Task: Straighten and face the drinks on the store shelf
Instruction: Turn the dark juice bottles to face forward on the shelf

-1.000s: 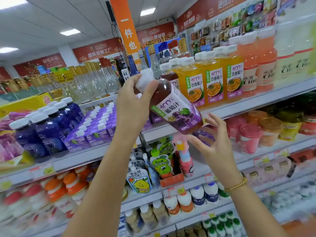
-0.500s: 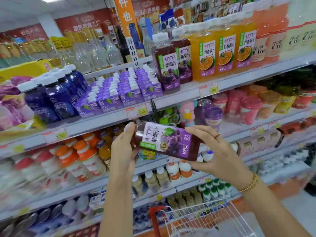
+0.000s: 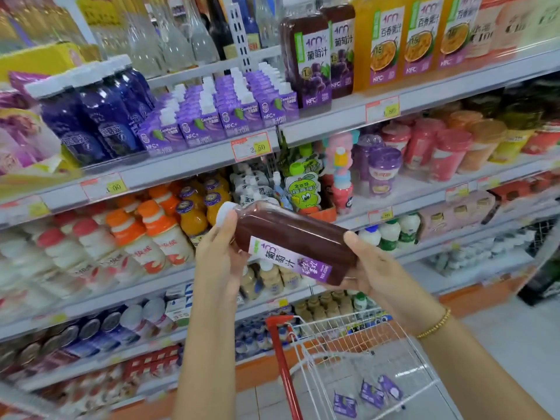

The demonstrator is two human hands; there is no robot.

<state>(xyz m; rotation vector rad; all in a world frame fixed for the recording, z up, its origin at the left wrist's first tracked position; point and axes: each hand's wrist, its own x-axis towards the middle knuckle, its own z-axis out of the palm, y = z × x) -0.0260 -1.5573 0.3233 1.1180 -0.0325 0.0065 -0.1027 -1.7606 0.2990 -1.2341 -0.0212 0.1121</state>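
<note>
In the middle of the frame a person holds a dark purple plastic grape-juice bottle [image 3: 291, 233] on its side, white cap toward the left, well below the shelf it seems to belong to. The left hand [image 3: 219, 256] wraps the shoulder end, with the thumb up against the cap and the other fingers curled out of sight behind the bottle. The right hand [image 3: 372, 268] cups the flat base, thumb laid over the top edge and fingers tucked underneath. Held at both ends like that, the bottle can be rolled. Its purple-and-white label [image 3: 288, 260] sits on the near lower side, turned toward the person, so my guess is they are checking it before it goes back.

At the upper right of the frame, two matching upright grape-juice bottles [image 3: 307, 56] stand on the grey metal top shelf [image 3: 333, 120], labels out to the aisle. Beside them is a row of orange passion-fruit juice bottles [image 3: 383, 40]. To their left, small purple cartons with white caps [image 3: 218, 110] are packed in tidy rows. The held bottle most likely needs tipping upright and setting there label forward. It looks heavy enough to want both hands until the base lands.

Below the hands, a white wire shopping cart with a red handle [image 3: 333, 334] holds a few purple packs [image 3: 372, 392].
</note>
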